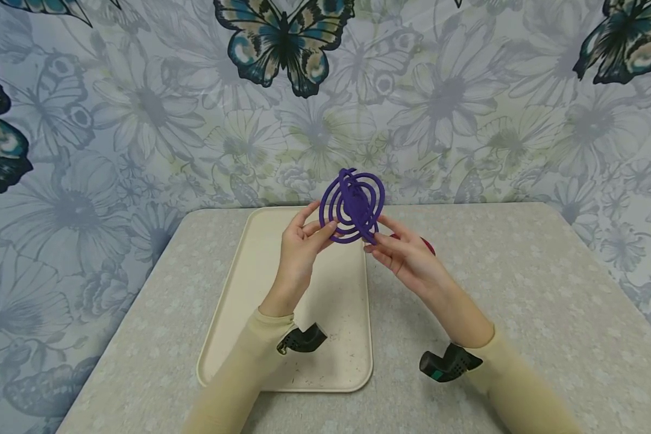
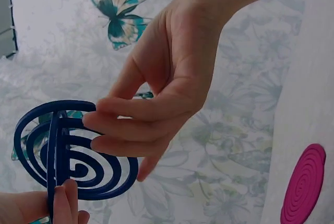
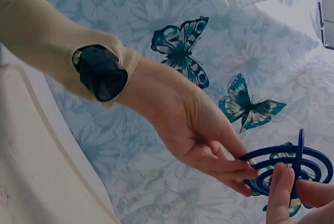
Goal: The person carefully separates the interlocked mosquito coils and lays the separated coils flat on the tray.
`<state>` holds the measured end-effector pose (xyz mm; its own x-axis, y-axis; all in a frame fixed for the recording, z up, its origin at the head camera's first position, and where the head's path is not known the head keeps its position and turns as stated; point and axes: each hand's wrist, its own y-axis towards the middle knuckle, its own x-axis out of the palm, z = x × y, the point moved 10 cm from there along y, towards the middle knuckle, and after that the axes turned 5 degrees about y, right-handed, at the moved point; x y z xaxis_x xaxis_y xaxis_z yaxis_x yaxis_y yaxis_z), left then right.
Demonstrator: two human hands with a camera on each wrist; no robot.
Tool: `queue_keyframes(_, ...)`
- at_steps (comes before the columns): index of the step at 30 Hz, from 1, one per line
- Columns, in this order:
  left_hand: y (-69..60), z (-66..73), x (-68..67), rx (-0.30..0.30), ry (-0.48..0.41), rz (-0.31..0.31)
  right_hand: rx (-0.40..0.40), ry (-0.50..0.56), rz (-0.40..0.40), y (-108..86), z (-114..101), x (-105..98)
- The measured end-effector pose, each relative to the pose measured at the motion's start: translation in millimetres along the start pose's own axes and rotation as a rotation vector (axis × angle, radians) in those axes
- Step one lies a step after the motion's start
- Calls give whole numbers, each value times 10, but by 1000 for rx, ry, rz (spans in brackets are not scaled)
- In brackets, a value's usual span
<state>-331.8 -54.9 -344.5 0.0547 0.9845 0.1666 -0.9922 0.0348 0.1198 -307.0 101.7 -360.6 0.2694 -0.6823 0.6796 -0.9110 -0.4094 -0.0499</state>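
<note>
The left hand [image 1: 299, 250] and right hand [image 1: 411, 258] pinch opposite sides of the purple spirals [image 1: 355, 204], aloft toward the worktop's [image 1: 499, 277] far edge, and an uneven tug could snag or bend them where they cross.

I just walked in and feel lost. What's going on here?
A person holds a purple spiral object in midair, the left hand gripping one side and the right hand the other. A cream tray lies on the table; a reddish-pink spiral disc rests untouched, off the tray.
</note>
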Motion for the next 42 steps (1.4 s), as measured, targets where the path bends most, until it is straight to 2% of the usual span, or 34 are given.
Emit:
queue_keyframes(4, -16, 4, 60, -1, 11, -48, -24, 64, 34, -6, -31, -32)
queue_keyframes(7, -7, 23, 51, 12, 19, -65, -60, 90, 72, -14, -92, -85)
queue_keyframes(14, 4, 113, 7, 66, 67, -73, -106, 3, 128, -31, -179, -122)
queue_keyframes(17, 0, 134, 10, 72, 60, -65, -117, -8, 155, -42, -195, -140)
queue_keyframes(24, -20, 135, 36, 65, 49, -83, -113, 100, 98, -54, -196, -110)
queue_keyframes(31, -34, 145, 34, 74, 16, -82, -155, 0, 111, -76, -213, -51)
queue_keyframes(38, -53, 218, 53, 117, 33, -113, -152, 66, 70, -84, -235, -31)
queue_keyframes(42, -72, 238, 64, 123, 25, -117, -182, 43, 67, -100, -280, -36)
